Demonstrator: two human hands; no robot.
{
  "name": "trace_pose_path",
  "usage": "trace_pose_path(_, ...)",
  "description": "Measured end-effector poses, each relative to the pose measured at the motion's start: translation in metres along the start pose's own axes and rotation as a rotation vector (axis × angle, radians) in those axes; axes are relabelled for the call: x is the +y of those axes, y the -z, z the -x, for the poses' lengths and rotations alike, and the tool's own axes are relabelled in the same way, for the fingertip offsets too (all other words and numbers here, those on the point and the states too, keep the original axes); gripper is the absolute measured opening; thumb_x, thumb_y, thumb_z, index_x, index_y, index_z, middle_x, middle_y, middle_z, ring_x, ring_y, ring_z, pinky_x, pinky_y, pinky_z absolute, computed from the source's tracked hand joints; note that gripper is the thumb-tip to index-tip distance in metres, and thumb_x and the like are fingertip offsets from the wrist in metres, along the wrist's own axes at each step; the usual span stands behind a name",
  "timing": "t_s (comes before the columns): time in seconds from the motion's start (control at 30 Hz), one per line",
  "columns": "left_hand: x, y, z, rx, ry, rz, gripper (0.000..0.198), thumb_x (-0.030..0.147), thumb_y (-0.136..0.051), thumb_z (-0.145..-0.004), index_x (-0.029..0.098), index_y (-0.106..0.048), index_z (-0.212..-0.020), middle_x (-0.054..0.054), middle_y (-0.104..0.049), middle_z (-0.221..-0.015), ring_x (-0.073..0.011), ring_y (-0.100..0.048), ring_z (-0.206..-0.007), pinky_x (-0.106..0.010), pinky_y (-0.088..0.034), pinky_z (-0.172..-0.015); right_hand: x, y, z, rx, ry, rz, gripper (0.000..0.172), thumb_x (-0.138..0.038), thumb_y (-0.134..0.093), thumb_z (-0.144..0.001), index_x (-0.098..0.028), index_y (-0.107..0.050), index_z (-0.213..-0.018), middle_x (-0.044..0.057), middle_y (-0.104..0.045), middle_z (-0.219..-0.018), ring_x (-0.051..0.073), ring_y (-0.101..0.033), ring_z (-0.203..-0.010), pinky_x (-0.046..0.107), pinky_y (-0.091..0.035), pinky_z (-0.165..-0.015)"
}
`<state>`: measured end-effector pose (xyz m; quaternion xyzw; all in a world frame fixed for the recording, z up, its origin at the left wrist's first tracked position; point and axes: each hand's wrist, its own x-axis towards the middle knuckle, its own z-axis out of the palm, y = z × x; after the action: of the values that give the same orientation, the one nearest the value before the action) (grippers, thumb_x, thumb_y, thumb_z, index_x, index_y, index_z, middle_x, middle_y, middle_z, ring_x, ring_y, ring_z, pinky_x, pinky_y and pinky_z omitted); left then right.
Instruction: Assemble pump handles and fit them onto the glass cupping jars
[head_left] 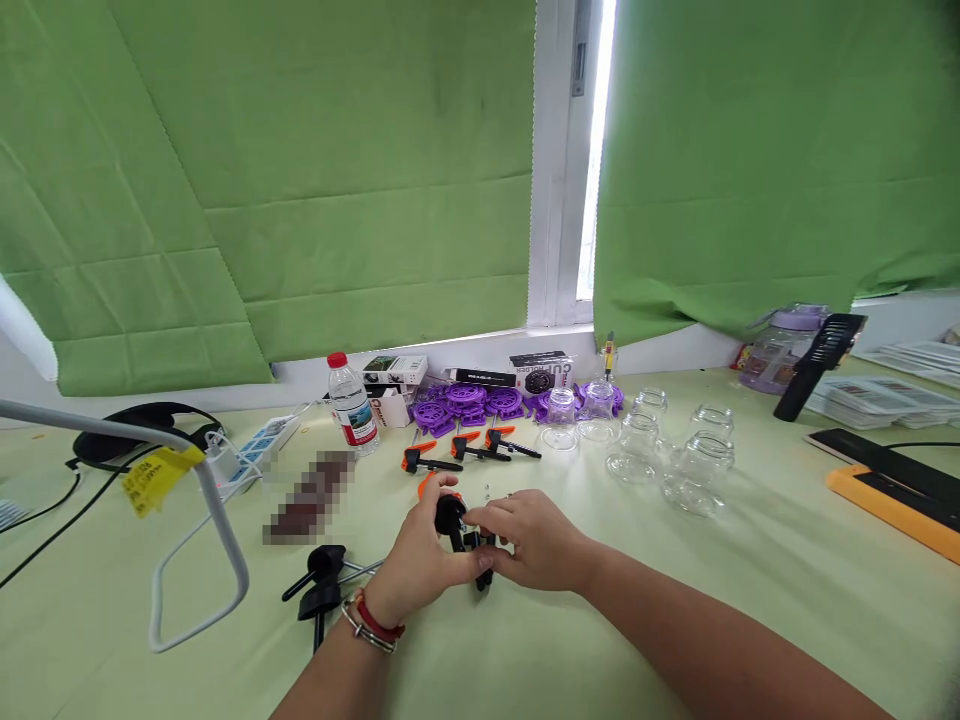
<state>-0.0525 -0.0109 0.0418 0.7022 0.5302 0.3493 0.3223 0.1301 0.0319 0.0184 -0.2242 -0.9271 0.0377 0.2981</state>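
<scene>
Head view: a black assembly (450,514) is gripped by the half-closed left hand (420,555) and the curled right hand (541,540), over the table (570,650); 3 orange-and-black pieces (478,452) (in a row) are seen beyond.

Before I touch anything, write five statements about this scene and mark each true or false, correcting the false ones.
1. The left hand holds a black plastic part with a rounded end. True.
2. The right hand grips the clear plastic bottle with the red cap. False: its fingers are at the black part.
3. Three black parts with orange levers lie beyond the hands. True.
4. The transparent wide-based vessels stand left of the bottle. False: they stand right of it.
5. The fabric blinds are green. True.
</scene>
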Motion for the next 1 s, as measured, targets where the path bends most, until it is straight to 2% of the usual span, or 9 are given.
trace_pose_path(0.1,-0.001,-0.001,0.0,0.004,0.012,-0.012,0.075,0.028,-0.074,-0.06,0.023,-0.034,-0.123,-0.002,-0.056,-0.097,-0.0182,-0.054,-0.085,-0.034,-0.045,-0.079,0.001,0.001,-0.001,-0.031,-0.018,-0.037,0.009,-0.025,-0.057,-0.078,-0.019,-0.063,-0.078,0.0,-0.062,-0.064,0.012,-0.052,-0.056,0.024,-0.031,-0.053)
trace_pose_path(0.17,-0.001,-0.001,0.0,0.011,0.023,-0.017,0.076,0.027,-0.075,-0.058,0.023,-0.035,-0.123,-0.003,-0.056,-0.099,-0.0187,-0.055,-0.086,-0.034,-0.046,-0.079,0.0,0.003,-0.002,-0.063,-0.069,-0.083,0.019,-0.024,-0.058,-0.076,-0.018,-0.056,-0.059,-0.001,-0.057,-0.057,0.011,-0.049,-0.054,0.023,-0.031,-0.051)
trace_pose_path(0.23,-0.002,-0.001,0.0,0.024,0.024,-0.026,0.077,0.027,-0.076,-0.057,0.023,-0.036,-0.123,-0.004,-0.057,-0.1,-0.0196,-0.056,-0.088,-0.034,-0.046,-0.079,-0.002,0.005,-0.003,-0.092,-0.169,-0.202,0.025,-0.024,-0.058,-0.077,-0.017,-0.051,-0.053,-0.001,-0.054,-0.054,0.01,-0.047,-0.054,0.023,-0.032,-0.051)
trace_pose_path(0.3,-0.002,-0.001,0.0,0.04,0.021,-0.048,0.078,0.028,-0.076,-0.057,0.023,-0.036,-0.124,-0.003,-0.057,-0.098,-0.0198,-0.056,-0.088,-0.034,-0.046,-0.078,-0.006,0.005,-0.005,-0.161,-0.345,-0.457,0.03,-0.029,-0.057,-0.08,-0.017,-0.05,-0.054,-0.002,-0.052,-0.051,0.009,-0.046,-0.051,0.022,-0.033,-0.05)
trace_pose_path(0.4,-0.002,-0.002,0.001,0.044,0.012,-0.079,0.078,0.03,-0.075,-0.057,0.023,-0.036,-0.124,-0.001,-0.057,-0.09,-0.0188,-0.056,-0.081,-0.033,-0.047,-0.075,-0.013,0.001,-0.007,-0.301,-0.614,-1.0,0.042,-0.051,-0.053,-0.082,-0.016,-0.053,-0.058,-0.002,-0.054,-0.051,0.009,-0.048,-0.046,0.022,-0.036,-0.046)
trace_pose_path(0.47,-0.003,-0.003,0.001,0.049,0.014,-0.094,0.079,0.031,-0.074,-0.057,0.023,-0.035,-0.126,0.0,-0.056,-0.086,-0.0183,-0.057,-0.077,-0.033,-0.047,-0.072,-0.016,-0.003,-0.007,-0.339,-0.68,-1.274,0.051,-0.061,-0.052,-0.079,-0.014,-0.057,-0.062,0.002,-0.06,-0.057,0.01,-0.052,-0.045,0.022,-0.038,-0.043)
trace_pose_path(0.53,-0.004,-0.004,0.001,0.068,0.007,-0.116,0.083,0.031,-0.075,-0.055,0.022,-0.036,-0.127,-0.001,-0.057,-0.09,-0.0195,-0.058,-0.078,-0.035,-0.047,-0.073,-0.018,-0.007,-0.006,-0.35,-0.695,-1.406,0.054,-0.064,-0.055,-0.075,-0.011,-0.061,-0.066,0.004,-0.065,-0.064,0.01,-0.055,-0.045,0.022,-0.038,-0.041)
trace_pose_path(0.77,-0.008,-0.007,-0.001,0.104,-0.038,-0.194,0.098,0.03,-0.08,-0.045,0.022,-0.036,-0.133,-0.013,-0.051,-0.122,-0.0342,-0.05,-0.111,-0.049,-0.04,-0.094,-0.021,-0.012,-0.005,-0.359,-0.831,-1.451,0.038,-0.047,-0.067,-0.07,-0.012,-0.06,-0.06,0.004,-0.066,-0.059,0.01,-0.056,-0.044,0.021,-0.037,-0.04)
trace_pose_path(1.0,-0.012,-0.004,0.0,0.091,-0.093,-0.242,0.124,0.046,-0.085,-0.04,0.023,-0.02,-0.142,-0.017,-0.029,-0.143,-0.0389,-0.031,-0.13,-0.057,-0.029,-0.105,-0.021,-0.01,-0.007,-0.3,-0.839,-1.433,0.03,-0.037,-0.065,-0.069,-0.013,-0.057,-0.053,0.0,-0.058,-0.046,0.01,-0.052,-0.04,0.022,-0.035,-0.04)
